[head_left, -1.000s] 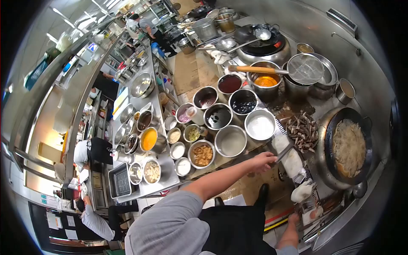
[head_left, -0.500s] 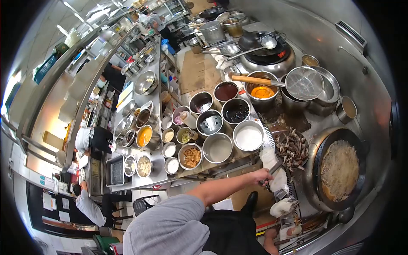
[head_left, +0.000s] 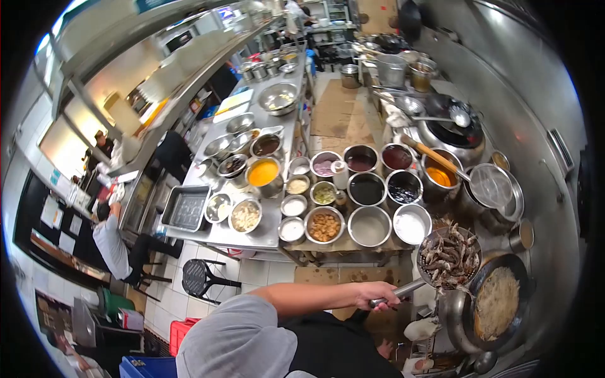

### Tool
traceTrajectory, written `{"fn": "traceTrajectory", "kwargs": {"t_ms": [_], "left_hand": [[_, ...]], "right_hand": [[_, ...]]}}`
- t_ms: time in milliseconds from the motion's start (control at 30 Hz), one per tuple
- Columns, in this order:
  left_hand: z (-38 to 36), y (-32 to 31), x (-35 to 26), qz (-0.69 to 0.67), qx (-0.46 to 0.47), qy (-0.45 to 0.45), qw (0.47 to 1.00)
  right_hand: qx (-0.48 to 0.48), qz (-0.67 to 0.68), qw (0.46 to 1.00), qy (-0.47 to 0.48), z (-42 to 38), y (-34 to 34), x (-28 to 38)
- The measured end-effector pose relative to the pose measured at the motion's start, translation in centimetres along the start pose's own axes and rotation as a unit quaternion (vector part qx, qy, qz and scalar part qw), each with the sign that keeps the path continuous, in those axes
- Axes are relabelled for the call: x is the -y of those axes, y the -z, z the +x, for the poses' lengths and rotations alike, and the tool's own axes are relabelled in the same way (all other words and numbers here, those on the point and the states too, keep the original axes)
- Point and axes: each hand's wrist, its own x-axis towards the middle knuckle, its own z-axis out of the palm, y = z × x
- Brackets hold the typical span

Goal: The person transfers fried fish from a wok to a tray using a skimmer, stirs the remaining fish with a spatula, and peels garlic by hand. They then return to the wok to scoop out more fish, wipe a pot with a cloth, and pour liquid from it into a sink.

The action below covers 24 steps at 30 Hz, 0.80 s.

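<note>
My left hand (head_left: 375, 295) is closed around the handle of a strainer (head_left: 409, 288). Heaped in its round bowl are grey-brown whole shrimp (head_left: 449, 253), with legs and feelers sticking out over the rim. The strainer is raised between the row of steel pots and the wok (head_left: 499, 302), where pale foaming oil fills the middle. Low in the view, only a small part of my right hand (head_left: 384, 348) shows beside the black apron; its fingers are mostly hidden. A crumpled white cloth (head_left: 421, 329) lies on the stove edge near it.
Several steel pots of sauces and powders stand ahead, including a pot of white powder (head_left: 412, 224). A wooden-handled mesh skimmer (head_left: 491, 186) rests across pots on the right. A second wok (head_left: 449, 123) sits farther back. A black stool (head_left: 205, 279) and a seated person (head_left: 113, 242) are at left.
My left hand has lifted the shrimp-filled strainer off the stove edge, up and toward the wok. The view has turned, so the pots appear farther right and the stool shows more fully.
</note>
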Motion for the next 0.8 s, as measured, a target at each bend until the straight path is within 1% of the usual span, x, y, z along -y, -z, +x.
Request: {"fn": "traceTrajectory", "kwargs": {"t_ms": [67, 100, 167, 267, 333, 367, 400, 500, 567, 633, 700, 800], "left_hand": [[-5.7, 0.8, 0.4, -0.013, 0.003, -0.035, 0.999], [-8.7, 1.3, 0.7, -0.025, 0.006, -0.055, 0.998], [-15.5, 2.7, 1.6, -0.005, -0.034, -0.106, 0.994], [-25.6, 5.9, 3.8, 0.013, -0.128, -0.197, 0.972], [-32.2, 8.2, 5.9, 0.015, -0.211, -0.247, 0.946], [-35.4, 9.2, 6.6, 0.017, -0.256, -0.270, 0.928], [-38.4, 10.5, 7.6, 0.021, -0.293, -0.294, 0.910], [-46.4, 15.5, 10.5, 0.011, -0.425, -0.351, 0.834], [-51.5, 17.2, 11.4, -0.014, -0.501, -0.369, 0.782], [-56.0, 20.1, 12.1, -0.017, -0.547, -0.370, 0.751], [-59.1, 23.7, 12.7, -0.021, -0.613, -0.385, 0.690], [-62.5, 29.6, 13.6, 0.013, -0.733, -0.324, 0.598]], "right_hand": [[-0.015, -0.014, 0.999, 0.044, 1.2, -0.7, 1.1], [-0.018, -0.025, 0.998, 0.050, 1.7, -0.8, 2.2], [-0.047, -0.035, 0.991, 0.118, 2.4, -0.8, 5.1], [-0.052, -0.084, 0.980, 0.176, 2.0, 0.8, 11.7], [-0.064, 0.065, 0.983, 0.156, 2.6, 0.0, 16.9], [-0.064, 0.031, 0.979, 0.191, 2.3, -0.2, 19.0], [-0.066, 0.000, 0.973, 0.222, 0.3, 0.6, 22.7], [-0.083, -0.003, 0.946, 0.313, -0.3, -1.0, 28.4], [-0.072, -0.002, 0.947, 0.314, -3.8, -0.8, 32.7], [-0.069, 0.013, 0.945, 0.319, -4.7, -2.1, 34.7], [-0.064, 0.026, 0.943, 0.324, -5.6, -3.2, 35.9], [-0.076, 0.003, 0.941, 0.331, -6.9, -4.1, 36.8]]}}
